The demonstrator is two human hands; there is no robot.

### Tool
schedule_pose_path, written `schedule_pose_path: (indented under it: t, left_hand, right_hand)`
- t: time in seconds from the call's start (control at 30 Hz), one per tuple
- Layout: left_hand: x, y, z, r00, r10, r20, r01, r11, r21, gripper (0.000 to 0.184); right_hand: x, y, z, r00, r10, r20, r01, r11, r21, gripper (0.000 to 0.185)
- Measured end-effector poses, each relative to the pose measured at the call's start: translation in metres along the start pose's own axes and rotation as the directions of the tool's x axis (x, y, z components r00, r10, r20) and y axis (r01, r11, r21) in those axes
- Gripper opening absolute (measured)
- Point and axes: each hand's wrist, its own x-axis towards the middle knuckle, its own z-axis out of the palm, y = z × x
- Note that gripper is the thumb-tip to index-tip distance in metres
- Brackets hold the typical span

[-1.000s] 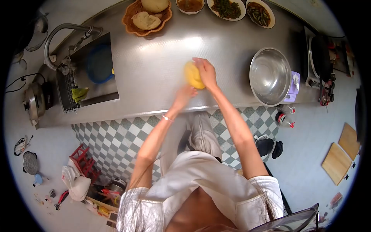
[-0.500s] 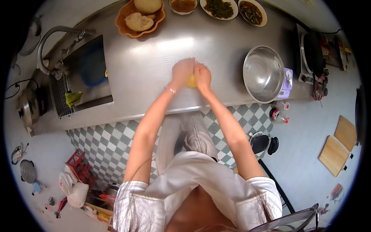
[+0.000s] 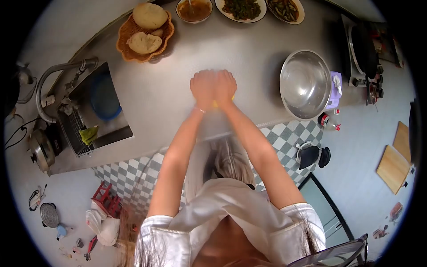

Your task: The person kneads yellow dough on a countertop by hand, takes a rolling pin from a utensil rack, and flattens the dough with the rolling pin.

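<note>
Yellow lump: lay mid-frame on the table, mostly hidden beneath left hand and right hand; could not tell either grip as clenched or loose. Seemed likely soft, pliable, light; best held broadly from above.

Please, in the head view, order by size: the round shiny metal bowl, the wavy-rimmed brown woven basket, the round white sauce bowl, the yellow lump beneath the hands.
1. Metal bowl
2. Basket
3. Sauce bowl
Unranked: yellow lump, mostly hidden.
</note>
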Motion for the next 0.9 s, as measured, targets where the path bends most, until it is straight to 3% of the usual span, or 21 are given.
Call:
schedule_pose_path:
  t: [0.07,0.1,0.17,0.2,0.27,0.3,0.37,0.4,0.6,0.67,0.73,0.8,0.9]
  left_hand:
    - [0.004,0.004,-0.006,0.998,-0.005,-0.059,0.001,0.998,-0.056,0.026]
    - [0.005,0.001,-0.011,0.996,-0.075,0.056,0.085,0.975,-0.207,0.028]
    - [0.004,-0.013,-0.023,0.933,-0.165,0.321,0.302,0.843,-0.445,0.032]
    - [-0.002,-0.008,-0.033,0.959,-0.108,0.262,0.204,0.905,-0.373,0.033]
    - [-0.019,0.012,-0.055,0.987,0.034,0.16,-0.001,0.979,-0.202,0.034]
    - [-0.03,0.014,-0.042,0.982,0.02,0.189,-0.017,1.0,-0.018,0.026]
    - [-0.053,0.023,-0.046,0.995,-0.016,0.097,0.017,1.0,-0.004,0.021]
    - [-0.063,0.023,-0.047,0.998,-0.036,0.056,0.036,0.999,0.002,0.018]
    - [-0.051,0.0,-0.003,0.945,0.117,-0.305,-0.16,0.98,-0.12,0.012]
    - [-0.043,-0.022,0.034,0.964,0.07,-0.257,-0.135,0.96,-0.246,0.012]
    - [-0.026,-0.016,0.025,0.984,0.048,-0.173,-0.082,0.978,-0.194,0.015]
    - [-0.003,0.003,0.002,0.998,0.027,-0.064,-0.025,0.999,0.043,0.019]
    - [0.012,0.009,-0.002,0.999,-0.027,-0.044,0.028,0.999,0.021,0.026]
  right_hand:
    - [0.005,0.006,0.008,0.999,-0.024,0.036,0.022,0.998,0.06,0.025]
    - [0.007,0.004,0.003,0.998,-0.037,0.053,0.032,0.996,0.087,0.034]
    - [0.002,0.014,-0.016,0.961,0.083,0.265,-0.17,0.93,0.326,0.038]
    - [-0.001,0.013,-0.028,0.918,0.114,0.381,-0.281,0.864,0.418,0.04]
    - [-0.016,0.001,-0.043,0.878,0.253,0.407,-0.393,0.865,0.311,0.026]
    - [-0.025,-0.005,-0.05,0.853,0.323,0.41,-0.447,0.857,0.256,0.021]
    - [-0.049,-0.01,-0.049,0.98,0.182,0.084,-0.198,0.942,0.27,0.025]
    - [-0.058,-0.01,-0.045,0.992,0.097,-0.078,-0.075,0.968,0.241,0.028]
    - [-0.04,-0.008,-0.024,0.969,-0.044,-0.243,0.1,0.97,0.22,0.015]
    - [-0.028,-0.006,-0.02,0.985,0.002,-0.173,0.024,0.989,0.146,0.017]
    - [-0.015,-0.004,-0.013,0.995,0.045,-0.091,-0.039,0.997,0.063,0.021]
    - [0.002,-0.001,-0.007,0.997,0.08,-0.003,-0.08,0.996,-0.027,0.023]
    - [0.017,-0.006,-0.007,0.975,0.188,0.119,-0.182,0.982,-0.058,0.019]
